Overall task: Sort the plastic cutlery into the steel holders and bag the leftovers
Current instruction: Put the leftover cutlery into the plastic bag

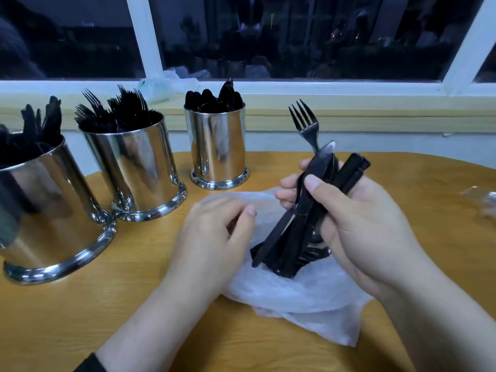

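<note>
Both forearms reach in over the table (80,304), and the work is between the hands. Her or his right hand (357,224) is curled round a mixed bundle (303,221) of black cutlery, thumb pressed across the front, with one fork (304,124) standing up out of the top and the handle ends pointing down. The left hand (212,237) rests on a thin white bag (295,294), its fingers curled and pinching the plastic near the mouth, as far as I can make out; the film blurs the fingertips. The bundle's lower ends sit just over or inside the crumpled bag, I cannot tell which.

Further out on the left stand three steel holders, already well stocked: the left holder (45,210) with what look like knives, the middle holder (134,167) with forks, the far holder (218,149) with spoons. A scrap of clear wrapper (480,197) lies at the right edge, and the window sill (349,88) runs behind.

Sorting looks finished, so I take this for the bagging step. Next, the left hand needs to hold the mouth wide while the right lowers the bundle in, handles first, so the tines do not snag or pierce the thin plastic.
</note>
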Action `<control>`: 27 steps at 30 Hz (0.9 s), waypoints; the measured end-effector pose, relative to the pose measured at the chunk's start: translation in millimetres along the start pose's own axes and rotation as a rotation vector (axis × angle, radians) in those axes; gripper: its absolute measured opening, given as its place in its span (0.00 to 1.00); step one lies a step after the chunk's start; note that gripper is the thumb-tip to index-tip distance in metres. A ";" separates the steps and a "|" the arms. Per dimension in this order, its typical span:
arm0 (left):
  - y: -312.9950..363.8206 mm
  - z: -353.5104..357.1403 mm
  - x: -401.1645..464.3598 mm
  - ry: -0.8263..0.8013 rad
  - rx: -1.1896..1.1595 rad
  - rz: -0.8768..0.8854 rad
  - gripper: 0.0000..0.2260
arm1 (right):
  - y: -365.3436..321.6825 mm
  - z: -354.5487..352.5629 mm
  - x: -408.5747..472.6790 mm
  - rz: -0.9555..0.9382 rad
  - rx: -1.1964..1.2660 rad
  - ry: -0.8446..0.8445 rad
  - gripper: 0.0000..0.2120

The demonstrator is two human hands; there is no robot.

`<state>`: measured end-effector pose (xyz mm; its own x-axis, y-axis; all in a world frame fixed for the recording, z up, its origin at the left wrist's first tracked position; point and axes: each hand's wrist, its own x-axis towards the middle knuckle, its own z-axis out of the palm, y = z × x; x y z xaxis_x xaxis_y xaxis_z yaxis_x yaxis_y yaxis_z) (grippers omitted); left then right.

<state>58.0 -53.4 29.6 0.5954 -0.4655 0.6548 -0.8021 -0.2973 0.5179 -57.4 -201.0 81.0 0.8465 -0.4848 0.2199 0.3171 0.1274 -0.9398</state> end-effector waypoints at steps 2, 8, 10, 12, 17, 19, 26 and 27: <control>15.4 -8.7 0.4 -0.013 -0.237 -0.021 0.20 | 3.7 4.6 1.1 0.055 0.112 -0.013 0.08; 20.8 4.5 0.3 -0.446 -0.574 -0.306 0.17 | 13.2 12.5 -1.1 0.133 0.139 -0.004 0.08; 21.4 4.7 1.2 -0.492 -0.661 -0.367 0.10 | 14.3 13.0 -1.5 0.142 0.158 0.003 0.08; 22.7 5.2 1.8 -0.543 -0.712 -0.387 0.07 | 15.4 14.0 -1.9 0.152 0.150 0.002 0.09; 33.3 9.8 -2.1 -0.571 -0.788 -0.433 0.10 | 20.7 17.4 -2.4 0.136 0.065 0.028 0.07; 35.6 8.4 -2.5 -0.550 -0.815 -0.437 0.05 | 18.5 18.3 -3.4 0.140 0.034 0.000 0.08; 34.2 1.3 -3.4 -0.535 -0.936 -0.490 0.06 | 14.4 11.4 -0.7 0.180 0.123 -0.028 0.25; 33.6 1.2 -3.4 -0.538 -0.967 -0.508 0.06 | 13.7 11.7 0.0 0.181 0.152 -0.021 0.27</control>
<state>29.0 -62.8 44.2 0.5520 -0.8313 0.0657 0.0189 0.0912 0.9957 -48.1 -189.1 71.2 0.9037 -0.4242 0.0584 0.2189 0.3404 -0.9144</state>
